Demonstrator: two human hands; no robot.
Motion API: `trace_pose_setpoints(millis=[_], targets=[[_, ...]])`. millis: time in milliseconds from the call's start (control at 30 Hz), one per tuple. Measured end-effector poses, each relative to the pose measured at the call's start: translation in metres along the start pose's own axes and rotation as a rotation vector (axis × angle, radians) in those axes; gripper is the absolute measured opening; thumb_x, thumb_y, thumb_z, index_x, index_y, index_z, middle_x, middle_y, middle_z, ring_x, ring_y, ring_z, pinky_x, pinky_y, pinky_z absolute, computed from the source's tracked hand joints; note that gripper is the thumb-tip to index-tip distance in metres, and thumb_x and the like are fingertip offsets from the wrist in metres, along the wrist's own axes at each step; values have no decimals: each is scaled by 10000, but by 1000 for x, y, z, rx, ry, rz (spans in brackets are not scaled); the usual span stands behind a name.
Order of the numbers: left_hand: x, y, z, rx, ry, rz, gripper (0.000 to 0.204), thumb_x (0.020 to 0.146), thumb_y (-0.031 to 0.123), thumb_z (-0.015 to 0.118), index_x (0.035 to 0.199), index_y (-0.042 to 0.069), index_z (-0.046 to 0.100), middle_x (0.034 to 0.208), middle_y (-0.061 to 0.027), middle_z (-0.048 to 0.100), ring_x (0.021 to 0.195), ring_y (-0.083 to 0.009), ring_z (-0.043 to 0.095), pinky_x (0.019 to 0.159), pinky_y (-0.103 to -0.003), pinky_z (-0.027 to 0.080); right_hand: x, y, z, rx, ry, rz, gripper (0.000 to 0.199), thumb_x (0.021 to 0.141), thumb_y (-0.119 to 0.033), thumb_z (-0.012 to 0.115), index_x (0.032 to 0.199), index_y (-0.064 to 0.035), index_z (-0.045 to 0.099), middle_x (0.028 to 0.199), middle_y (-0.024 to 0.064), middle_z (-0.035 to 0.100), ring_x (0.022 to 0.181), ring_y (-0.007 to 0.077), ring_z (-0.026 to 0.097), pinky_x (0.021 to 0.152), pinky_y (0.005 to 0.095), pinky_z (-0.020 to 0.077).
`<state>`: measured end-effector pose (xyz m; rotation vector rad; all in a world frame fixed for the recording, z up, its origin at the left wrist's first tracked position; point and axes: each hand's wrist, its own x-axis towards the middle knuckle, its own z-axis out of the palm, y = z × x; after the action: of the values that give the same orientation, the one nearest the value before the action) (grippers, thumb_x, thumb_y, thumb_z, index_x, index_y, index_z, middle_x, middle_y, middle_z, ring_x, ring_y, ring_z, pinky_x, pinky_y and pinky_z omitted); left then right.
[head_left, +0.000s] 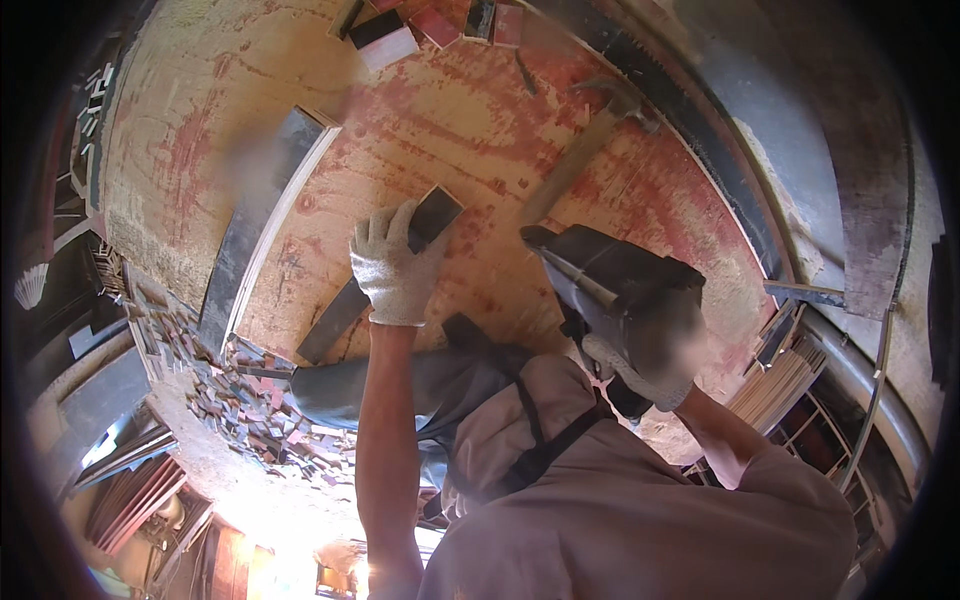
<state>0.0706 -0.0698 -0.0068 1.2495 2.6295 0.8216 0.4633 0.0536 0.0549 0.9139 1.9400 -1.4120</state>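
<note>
My left hand (385, 262), in a pale knitted glove, is closed over a narrow dark board (330, 322) lying slantwise on the wooden worktop (300, 250). The board's far end (435, 218) shows past the fingers, and its middle is hidden under the glove. My right hand (640, 378), also gloved, is wrapped round the handle of a bulky black power tool (610, 285) shaped like a nail gun. The tool's narrow end points left, apart from the board. Part of its body is blurred, and some right fingers are hidden behind it.
A hammer (575, 160) lies beyond the tool. Left of my left hand rests a long dark board with a pale edge (285, 205). Several small offcuts (385, 42) sit at the far edge. Scraps (265, 410) cover the floor at left; stacked strips (785, 375) stand at right.
</note>
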Motion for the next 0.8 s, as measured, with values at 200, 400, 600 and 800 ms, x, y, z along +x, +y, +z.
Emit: trace_pose_setpoints(millis=[200, 400, 600, 800], targets=[[-2, -9, -1, -15, -21, 12, 511, 701, 264, 937, 1148, 94, 757, 1039, -95, 699, 961, -340, 648, 836, -480, 533, 27, -5, 23, -626, 26, -425, 617, 996, -409, 604, 1550, -144, 547, 1576, 132, 551, 1480, 343, 481, 1264, 512, 337], [-2, -10, -2, -20, -26, 9, 555, 681, 239, 924, 1191, 109, 749, 1073, -96, 701, 1003, -336, 651, 873, -486, 520, 78, -41, 4, -61, -288, 103, 657, 1017, -420, 604, 1598, -149, 461, 1628, 124, 499, 1533, 307, 420, 1293, 510, 280], [-2, -11, -1, -26, -42, -35, 569, 679, 241, 915, 1206, 121, 738, 1110, -84, 698, 1077, -340, 628, 928, -495, 498, 74, -153, -44, -24, -187, 109, 604, 1046, -351, 629, 1592, -169, 445, 1637, 51, 488, 1519, 254, 441, 1270, 452, 345], [-11, -17, 7, -72, 35, -22, 555, 684, 271, 916, 1184, 125, 723, 1097, -76, 677, 1040, -356, 626, 907, -500, 498, 72, -154, -34, -83, 103, -129, 262, 982, -312, 798, 1066, -83, 702, 731, -7, 622, 630, 106, 581, 586, 291, 484]])
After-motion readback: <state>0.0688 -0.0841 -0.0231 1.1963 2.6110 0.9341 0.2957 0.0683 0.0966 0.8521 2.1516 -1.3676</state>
